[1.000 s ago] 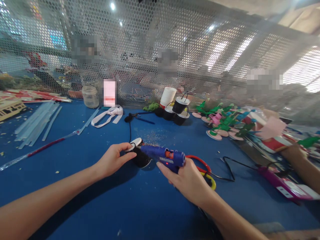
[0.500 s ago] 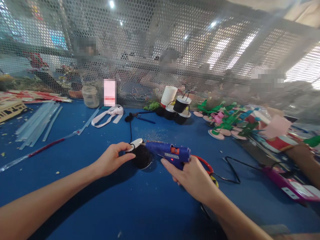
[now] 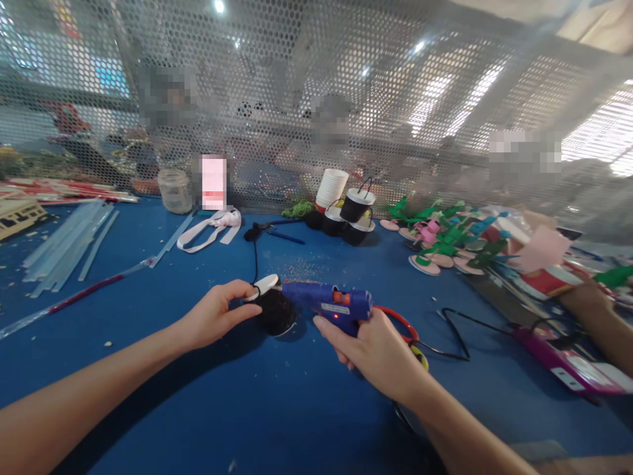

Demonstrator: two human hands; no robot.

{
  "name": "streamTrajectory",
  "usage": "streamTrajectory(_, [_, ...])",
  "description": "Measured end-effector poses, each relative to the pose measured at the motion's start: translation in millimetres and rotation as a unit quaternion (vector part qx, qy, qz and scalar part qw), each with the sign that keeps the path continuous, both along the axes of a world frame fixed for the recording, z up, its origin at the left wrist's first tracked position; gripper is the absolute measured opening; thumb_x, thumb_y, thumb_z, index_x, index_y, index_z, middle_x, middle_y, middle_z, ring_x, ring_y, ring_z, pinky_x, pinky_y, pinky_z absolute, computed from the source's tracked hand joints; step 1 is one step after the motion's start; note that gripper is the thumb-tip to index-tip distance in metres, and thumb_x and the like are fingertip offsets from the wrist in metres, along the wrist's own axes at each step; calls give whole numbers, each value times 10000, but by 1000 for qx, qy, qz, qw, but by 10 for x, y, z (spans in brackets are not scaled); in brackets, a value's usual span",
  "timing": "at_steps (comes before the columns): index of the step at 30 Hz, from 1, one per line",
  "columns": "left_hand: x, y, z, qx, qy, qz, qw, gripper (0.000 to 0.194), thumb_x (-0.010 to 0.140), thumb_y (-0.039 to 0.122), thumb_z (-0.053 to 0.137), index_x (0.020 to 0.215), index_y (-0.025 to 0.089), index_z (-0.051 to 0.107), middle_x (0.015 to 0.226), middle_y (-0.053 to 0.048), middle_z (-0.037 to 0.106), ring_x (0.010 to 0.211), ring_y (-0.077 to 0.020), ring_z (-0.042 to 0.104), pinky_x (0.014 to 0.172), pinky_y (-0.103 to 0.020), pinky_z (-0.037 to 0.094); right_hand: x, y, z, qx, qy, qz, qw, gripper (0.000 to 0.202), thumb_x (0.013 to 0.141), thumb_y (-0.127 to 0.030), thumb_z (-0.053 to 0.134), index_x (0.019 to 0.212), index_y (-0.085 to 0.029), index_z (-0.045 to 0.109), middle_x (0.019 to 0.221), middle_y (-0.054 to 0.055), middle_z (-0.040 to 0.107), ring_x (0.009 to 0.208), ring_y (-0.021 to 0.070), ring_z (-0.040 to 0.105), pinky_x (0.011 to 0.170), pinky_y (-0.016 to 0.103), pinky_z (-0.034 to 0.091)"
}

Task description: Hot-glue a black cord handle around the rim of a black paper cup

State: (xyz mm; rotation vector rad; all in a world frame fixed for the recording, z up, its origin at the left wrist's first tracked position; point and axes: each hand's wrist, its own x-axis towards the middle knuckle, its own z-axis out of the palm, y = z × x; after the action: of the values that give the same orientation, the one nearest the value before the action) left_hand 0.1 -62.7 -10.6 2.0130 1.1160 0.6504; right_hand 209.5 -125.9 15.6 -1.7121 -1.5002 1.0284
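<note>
The left hand (image 3: 217, 313) still pinched the black cup (image 3: 277, 316) — the right hand (image 3: 378, 349) still gripped the glue gun (image 3: 311, 297).

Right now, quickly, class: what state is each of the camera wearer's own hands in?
Left hand: closed, its fingers pinching the black-and-white cup near its white rim.
Right hand: closed around the blue glue gun.

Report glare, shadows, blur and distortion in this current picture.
Head view: white glare streaks the mesh at upper right; head view: dark shadow on the table below the left forearm; head view: background hazy, with pixelated patches; head view: edges look stretched.
</note>
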Motion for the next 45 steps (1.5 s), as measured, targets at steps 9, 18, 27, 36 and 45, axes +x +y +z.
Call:
streamTrajectory(9, [-31, 35, -13, -4, -5, -29, 1000, 192, 743, 322, 469, 702, 138, 506, 752, -18, 516, 725, -142, 473, 712, -258, 379, 37, 41, 26, 8, -36, 1, 999, 322, 701, -407, 524, 490, -183, 433, 356, -44, 444, 315, 81, 431, 337, 191, 365])
streamTrajectory(18, [-22, 26, -1, 2, -2, -23, 1000, 179, 736, 316, 468, 687, 146, 496, 742, -13, 514, 722, -138, 473, 707, -248, 382, 44, 24, 4, 8, -27, 12, 1000, 283, 701, -415, 522, 556, -187, 439, 380, -48, 440, 335, 87, 437, 349, 198, 376])
streamTrajectory(27, [-23, 29, -9, 8, -2, -22, 1000, 177, 733, 313, 472, 694, 145, 510, 742, -15, 527, 723, -140, 482, 708, -251, 390, 36, 6, 21, 15, -32, 11, 999, 293, 703, -422, 518, 548, -183, 450, 382, -44, 450, 331, 84, 440, 343, 194, 373])
streamTrajectory(36, [-38, 26, -10, 35, 1, -30, 999, 167, 740, 305, 485, 702, 145, 513, 790, -31, 547, 751, -143, 509, 729, -251, 403, 115, 138, -27, 19, -36, 3, 999, 307, 714, -407, 510, 528, -164, 495, 367, -48, 445, 320, 80, 433, 361, 200, 373])
streamTrajectory(45, [-69, 29, -17, 142, 48, -31, 988, 139, 761, 272, 490, 733, 151, 552, 855, -64, 590, 846, -175, 521, 815, -319, 394, 341, 597, -91, 88, 52, -64, 993, 223, 689, -345, 565, 689, -125, 527, 563, -13, 539, 445, 71, 478, 418, 187, 376])
